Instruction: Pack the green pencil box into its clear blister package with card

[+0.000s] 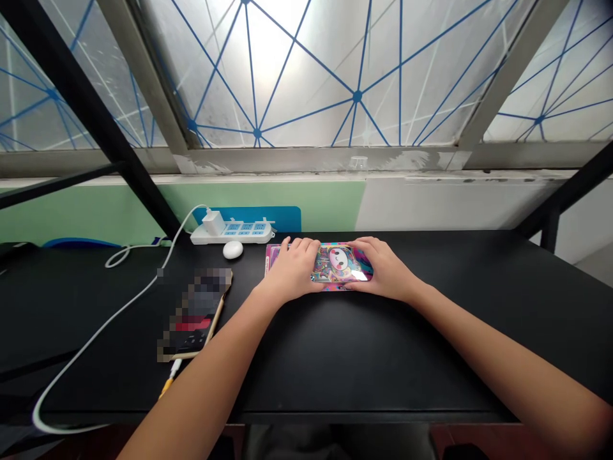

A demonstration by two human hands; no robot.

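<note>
A flat, colourful cartoon-printed package (pixel 339 260) with a round white smiling face lies on the black desk, at the middle of the view. It looks glossy, and its edges are pink and purple. My left hand (pixel 294 268) grips it from the left, fingers laid over the far edge and thumb along the near edge. On the right end, my right hand (pixel 385 268) holds it the same way, its thumb at the near side. Both hands hide parts of the package, so its full outline does not show.
Left of my hands, a white power strip (pixel 232 234) with a plugged-in charger stands by the wall. A white rounded object (pixel 232 250) sits before it. A partly blurred phone (pixel 196 319) with a cable lies near my left forearm. A white cable (pixel 115 316) loops across the black desk (pixel 364 358).
</note>
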